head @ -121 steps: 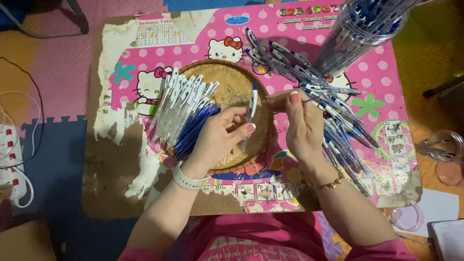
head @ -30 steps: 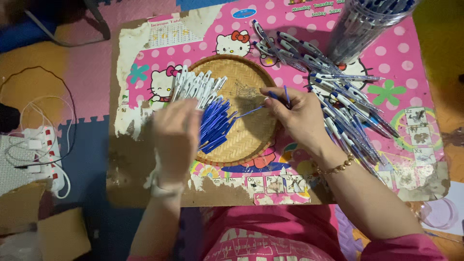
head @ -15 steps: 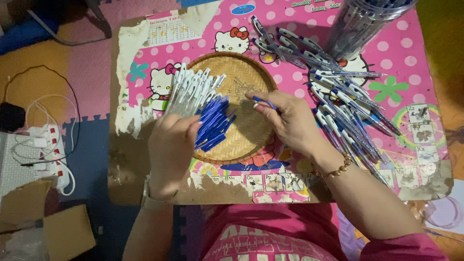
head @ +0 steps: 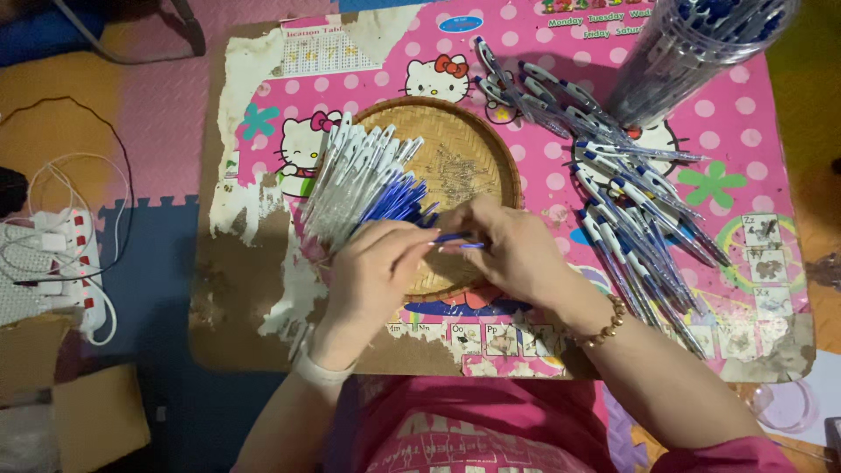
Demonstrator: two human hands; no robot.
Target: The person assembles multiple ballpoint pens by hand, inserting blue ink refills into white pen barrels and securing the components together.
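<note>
The left hand [head: 372,267] and the right hand [head: 512,250] meet over the near rim of a round woven basket tray [head: 477,144]. Both hands are curled, with their fingertips pinched on one thin blue pen piece [head: 455,238]. The pen piece lies flat and long from 9 o'clock to 3 o'clock, side to side in front of the person. Which end is its tip cannot be told.

In the tray, at 10 o'clock from the hands, lies a fan of white pen barrels and blue pen parts [head: 363,188]. Their ends point toward 1 o'clock. There are too many to count. A small heap of thin metal springs [head: 455,166] sits in the middle of the tray.

At 3 o'clock from the hands, a big pile of finished blue and white pens [head: 635,219] lies on the pink cartoon-cat table [head: 727,140]. Most of these run long from 11 o'clock to 5 o'clock. At 1 o'clock stands one clear plastic jar of pens [head: 701,44], leaning.

The table's near edge is just below the wrists. There is bare, worn brown top at 8 o'clock from the hands, with room to move. The right side is crowded with pens. One white power strip [head: 70,263] lies on the floor, well apart at 9 o'clock.
</note>
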